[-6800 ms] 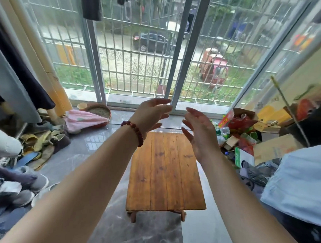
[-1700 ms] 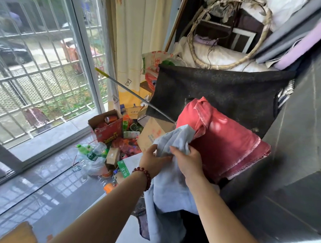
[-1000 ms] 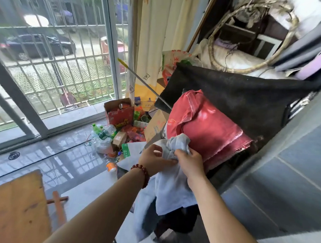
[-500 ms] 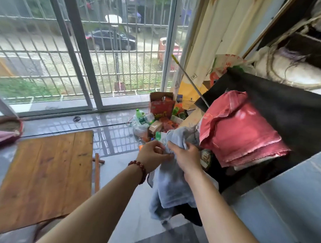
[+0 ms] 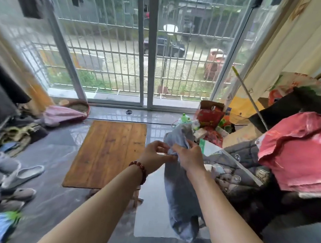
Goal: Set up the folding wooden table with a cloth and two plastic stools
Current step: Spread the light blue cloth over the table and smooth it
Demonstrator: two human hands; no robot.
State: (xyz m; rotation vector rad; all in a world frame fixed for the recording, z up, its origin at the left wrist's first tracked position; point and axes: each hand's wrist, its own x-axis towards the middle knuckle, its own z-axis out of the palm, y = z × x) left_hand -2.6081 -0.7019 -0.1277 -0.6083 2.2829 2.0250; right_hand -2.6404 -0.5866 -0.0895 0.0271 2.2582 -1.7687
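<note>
The low wooden table stands unfolded on the grey tiled floor, left of centre, its plank top bare. A pale blue-grey cloth hangs bunched in the air to the right of the table, past its right edge. My left hand, with a red bead bracelet on the wrist, pinches the cloth's upper edge. My right hand grips the same edge just beside it. No plastic stools are in view.
A red folded cloth lies on a dark pile at the right. Boxes and bottles crowd the floor by the barred window. Slippers and shoes litter the left side, with a pink bundle by a basket.
The view has swung left from the pile toward the table, which now sits near the centre. Both hands have carried the blue-grey cloth away from the red cloth toward the table.
</note>
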